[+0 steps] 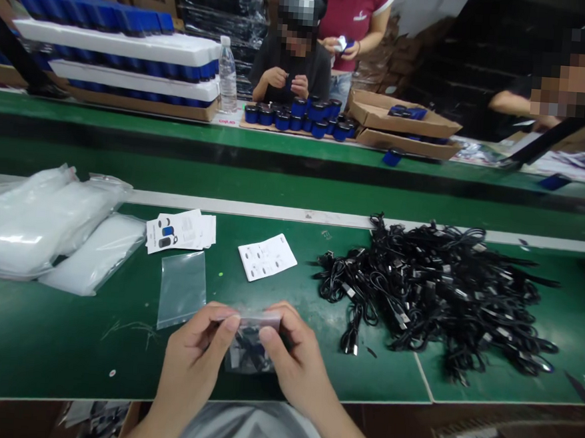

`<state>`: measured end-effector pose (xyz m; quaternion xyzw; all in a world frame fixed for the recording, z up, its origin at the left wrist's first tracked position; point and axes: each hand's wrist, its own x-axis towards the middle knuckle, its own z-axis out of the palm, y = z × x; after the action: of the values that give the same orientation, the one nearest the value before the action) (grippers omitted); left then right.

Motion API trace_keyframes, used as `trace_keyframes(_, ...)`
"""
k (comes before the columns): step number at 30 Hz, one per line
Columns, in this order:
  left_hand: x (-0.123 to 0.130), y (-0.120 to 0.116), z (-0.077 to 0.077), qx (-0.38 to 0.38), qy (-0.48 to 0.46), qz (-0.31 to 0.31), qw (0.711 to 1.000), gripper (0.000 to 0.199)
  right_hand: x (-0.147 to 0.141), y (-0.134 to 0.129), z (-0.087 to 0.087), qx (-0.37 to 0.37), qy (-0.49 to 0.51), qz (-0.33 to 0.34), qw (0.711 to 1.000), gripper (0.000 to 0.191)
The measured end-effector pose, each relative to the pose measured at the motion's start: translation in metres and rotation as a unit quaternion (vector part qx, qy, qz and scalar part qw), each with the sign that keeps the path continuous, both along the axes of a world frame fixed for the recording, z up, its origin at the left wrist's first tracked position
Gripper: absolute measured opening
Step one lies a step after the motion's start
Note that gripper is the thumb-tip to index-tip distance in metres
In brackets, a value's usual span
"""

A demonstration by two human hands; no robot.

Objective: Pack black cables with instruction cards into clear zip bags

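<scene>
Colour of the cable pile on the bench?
Black; the cable pile shows best in the head view.

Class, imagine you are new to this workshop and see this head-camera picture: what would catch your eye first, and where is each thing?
The large tangled heap of black cables dominates the right of the green workbench. At the near edge, the left hand and right hand pinch a clear plastic bag with dark contents. Beyond, on a farther bench, stands a cluster of blue-and-black cylindrical items.
</scene>
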<state>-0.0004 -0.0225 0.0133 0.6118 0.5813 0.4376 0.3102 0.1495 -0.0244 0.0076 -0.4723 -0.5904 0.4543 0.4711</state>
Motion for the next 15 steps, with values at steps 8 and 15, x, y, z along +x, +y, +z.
trace_keyframes(8,0.009,-0.013,-0.026,0.128,0.042,-0.02,0.991,0.018,-0.03,-0.011,-0.021,0.035,0.052,-0.082,0.995,0.015)
trace_keyframes(15,0.007,-0.017,-0.033,0.169,0.035,-0.033,0.984,0.014,-0.028,-0.018,-0.026,0.123,-0.021,-0.054,0.991,0.018)
